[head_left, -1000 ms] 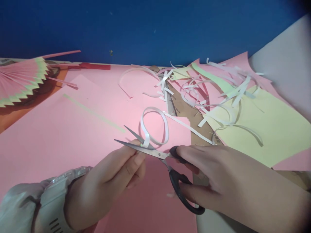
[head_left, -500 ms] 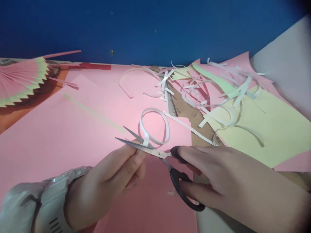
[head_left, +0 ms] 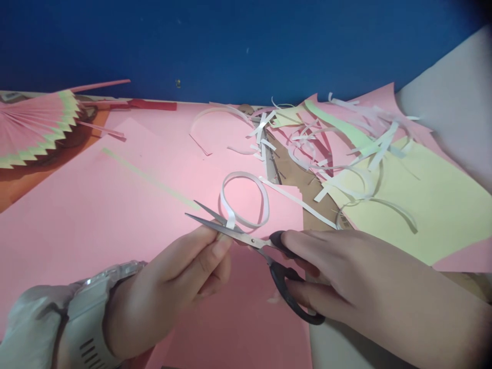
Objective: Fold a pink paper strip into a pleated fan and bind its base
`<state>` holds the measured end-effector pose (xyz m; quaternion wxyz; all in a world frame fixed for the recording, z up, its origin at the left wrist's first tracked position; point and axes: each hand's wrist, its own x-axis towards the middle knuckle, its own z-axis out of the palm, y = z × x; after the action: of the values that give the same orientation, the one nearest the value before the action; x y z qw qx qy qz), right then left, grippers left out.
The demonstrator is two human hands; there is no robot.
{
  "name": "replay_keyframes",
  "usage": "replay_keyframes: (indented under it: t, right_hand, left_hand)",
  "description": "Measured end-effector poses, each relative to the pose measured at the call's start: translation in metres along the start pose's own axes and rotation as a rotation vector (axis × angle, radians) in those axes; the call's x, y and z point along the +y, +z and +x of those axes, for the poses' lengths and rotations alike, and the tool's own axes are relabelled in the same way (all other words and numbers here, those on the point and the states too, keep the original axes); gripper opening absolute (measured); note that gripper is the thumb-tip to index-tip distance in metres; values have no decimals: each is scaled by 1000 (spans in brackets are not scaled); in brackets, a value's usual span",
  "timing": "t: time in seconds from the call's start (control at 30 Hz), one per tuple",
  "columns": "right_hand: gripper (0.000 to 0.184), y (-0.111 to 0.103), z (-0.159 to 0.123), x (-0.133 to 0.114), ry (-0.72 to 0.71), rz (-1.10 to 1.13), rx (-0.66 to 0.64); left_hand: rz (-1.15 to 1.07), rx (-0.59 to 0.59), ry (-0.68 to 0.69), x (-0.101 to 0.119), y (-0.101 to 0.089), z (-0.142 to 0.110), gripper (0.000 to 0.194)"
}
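Observation:
My left hand [head_left: 192,266] is closed, its thumb and finger pinching the end of a white paper strip [head_left: 265,197]. The strip curls into a loop above the fingertips. In my right hand [head_left: 338,277] is a pair of scissors [head_left: 252,241] with black handles, the thumb and fingers in the loops. The blades lie across the strip just above my left fingertips, slightly apart and pointing left. The part of the strip between the left fingers is hidden.
Pink paper sheets [head_left: 77,215] cover the work surface. Several white paper scraps [head_left: 307,138] lie at the right, by a yellow sheet [head_left: 430,205]. A pink and green folded paper fan [head_left: 34,123] sits at the far left. Behind stands a blue wall [head_left: 246,46].
The scissor blades have closed a little, the lower handle moving up toward the upper one. My left hand and the strip stay nearly in place.

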<state>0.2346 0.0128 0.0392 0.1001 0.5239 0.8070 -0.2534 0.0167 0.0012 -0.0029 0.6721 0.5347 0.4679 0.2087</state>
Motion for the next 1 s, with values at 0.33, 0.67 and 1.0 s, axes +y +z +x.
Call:
replay_keyframes:
  t: [0.33, 0.67, 1.0]
  right_hand:
    - [13, -18, 18, 2, -130, 446, -305]
    - [21, 1, 24, 21, -184, 676, -380]
    - [37, -4, 26, 16, -226, 656, -341]
  left_hand:
    - [-84, -4, 34, 9, 1, 3, 27]
    - [-215, -129, 29, 8, -3, 6, 35]
    - [-242, -200, 158, -3, 0, 10, 30]
